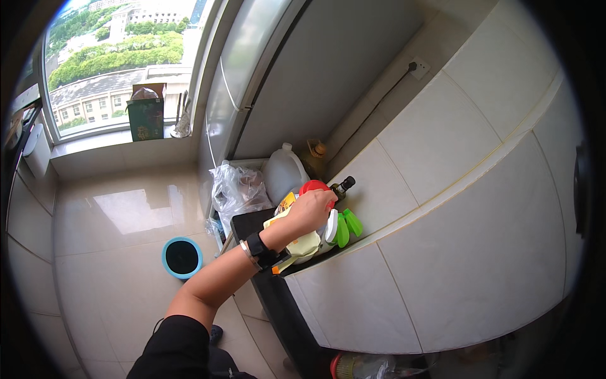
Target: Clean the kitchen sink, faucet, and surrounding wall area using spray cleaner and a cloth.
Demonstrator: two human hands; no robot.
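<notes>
My left hand (310,211) reaches across a black counter in the head view, a dark band on its wrist. Its fingers curl over a round red lid (313,185) and seem to grip it; the fingertips are partly hidden. Just beyond stands a dark glass bottle (342,188) with a black cap. Beside the hand are bottles with a white top (331,227) and green tops (343,230). A pale yellow package (303,246) lies under the forearm. My right hand is out of view.
A clear plastic bag (239,187), a translucent jug (284,170) and a yellowish oil bottle (316,154) stand behind. A tiled wall (402,293) borders the counter (279,303) at right. A blue-rimmed bin (164,256) is on the floor; a green box (146,118) occupies the windowsill.
</notes>
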